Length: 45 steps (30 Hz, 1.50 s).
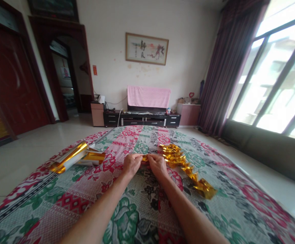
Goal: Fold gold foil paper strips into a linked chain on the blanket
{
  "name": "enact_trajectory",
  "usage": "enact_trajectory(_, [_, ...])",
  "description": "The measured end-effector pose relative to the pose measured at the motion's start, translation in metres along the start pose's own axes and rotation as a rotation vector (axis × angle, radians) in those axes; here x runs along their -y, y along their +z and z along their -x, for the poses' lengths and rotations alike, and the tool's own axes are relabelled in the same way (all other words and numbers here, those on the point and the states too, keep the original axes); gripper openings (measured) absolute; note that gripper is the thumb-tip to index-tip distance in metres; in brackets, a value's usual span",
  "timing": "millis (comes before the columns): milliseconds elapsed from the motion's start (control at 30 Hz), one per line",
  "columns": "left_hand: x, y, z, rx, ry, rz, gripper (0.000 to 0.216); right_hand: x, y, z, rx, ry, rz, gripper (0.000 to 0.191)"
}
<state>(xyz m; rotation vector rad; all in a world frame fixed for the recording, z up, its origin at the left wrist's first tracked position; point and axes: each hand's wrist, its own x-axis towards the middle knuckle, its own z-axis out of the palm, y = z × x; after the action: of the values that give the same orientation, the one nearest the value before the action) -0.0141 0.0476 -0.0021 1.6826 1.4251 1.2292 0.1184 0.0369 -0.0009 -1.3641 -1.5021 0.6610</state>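
My left hand (131,163) and my right hand (158,165) are side by side on a flowered cloth (142,200). Both have their fingers curled and pinch a small piece of gold foil paper (144,157) between them. To the right of my right hand, a row of folded gold foil pieces (185,166) runs from the middle of the cloth toward the near right. A pile of flat gold foil sheets (76,156) lies to the left of my left hand, a short way off.
The cloth covers a large raised surface in a living room with a tiled floor (30,149). A dark TV cabinet (142,119) under a pink cloth stands at the far wall. A dark door (10,81) is left, a window with curtains (229,67) right.
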Motion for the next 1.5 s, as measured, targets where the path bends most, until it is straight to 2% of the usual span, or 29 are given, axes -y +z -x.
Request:
enact_trajectory(233, [-0.003,-0.001,0.0,-0.056,0.013,-0.057,0.028,-0.003,0.001,0.0,-0.006,-0.058,0.012,0.039])
enact_trajectory(633, [-0.004,-0.002,0.001,-0.03,0.012,-0.031,0.029,-0.001,0.0,0.001,-0.006,-0.049,0.031,0.037])
enact_trajectory(867, [-0.002,-0.002,0.001,-0.034,-0.064,-0.042,0.029,0.002,-0.001,0.003,0.001,-0.066,0.06,0.036])
enact_trajectory(1200, [0.003,0.0,-0.002,-0.011,-0.046,0.02,0.03,-0.001,0.002,0.002,-0.013,-0.042,0.017,0.037])
enact_trajectory(1500, [-0.008,-0.004,0.001,-0.069,-0.037,-0.09,0.026,-0.004,0.002,0.001,-0.009,-0.084,0.048,0.037])
